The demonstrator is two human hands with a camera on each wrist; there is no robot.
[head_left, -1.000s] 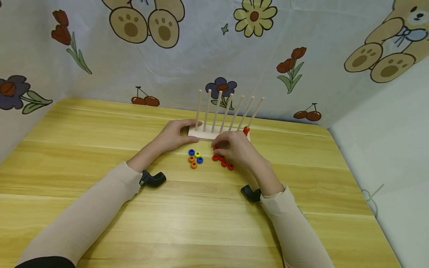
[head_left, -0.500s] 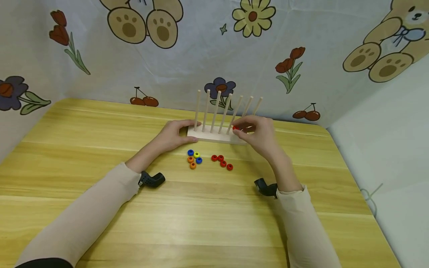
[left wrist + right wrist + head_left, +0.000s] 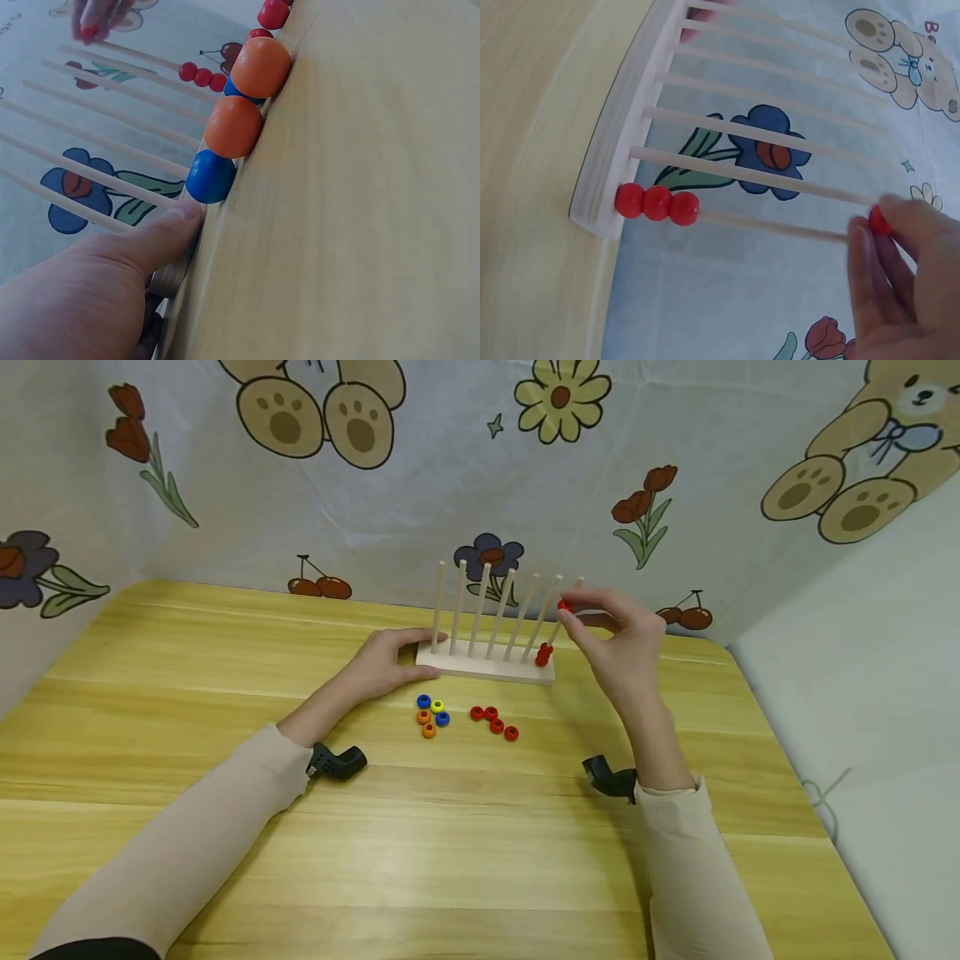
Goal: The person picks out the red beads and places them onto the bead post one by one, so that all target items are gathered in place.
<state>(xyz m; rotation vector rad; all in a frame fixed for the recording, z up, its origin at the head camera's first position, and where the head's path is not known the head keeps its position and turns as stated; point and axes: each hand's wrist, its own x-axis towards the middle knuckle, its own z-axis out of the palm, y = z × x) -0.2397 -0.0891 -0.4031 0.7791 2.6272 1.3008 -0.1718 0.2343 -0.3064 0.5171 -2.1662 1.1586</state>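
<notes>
A pale wooden rack (image 3: 487,667) with several upright dowels stands near the back of the table. My left hand (image 3: 384,662) grips its left end, thumb along the front edge, as the left wrist view also shows. Between thumb and fingertips my right hand (image 3: 626,639) pinches a red bead (image 3: 880,220) near the top of the rightmost dowel (image 3: 780,227); whether the dowel's tip is inside the bead cannot be told. Three red beads (image 3: 657,203) are stacked at the foot of that dowel. The other dowels carry no beads.
In front of the rack lie several loose red beads (image 3: 497,726). To their left is a cluster of blue, yellow and orange beads (image 3: 429,730). A printed cloth (image 3: 390,518) hangs behind the wooden table (image 3: 450,843).
My right hand has picked up a red bead from the loose group and carried it up and right to the rightmost dowel's top. My left hand has stayed on the rack.
</notes>
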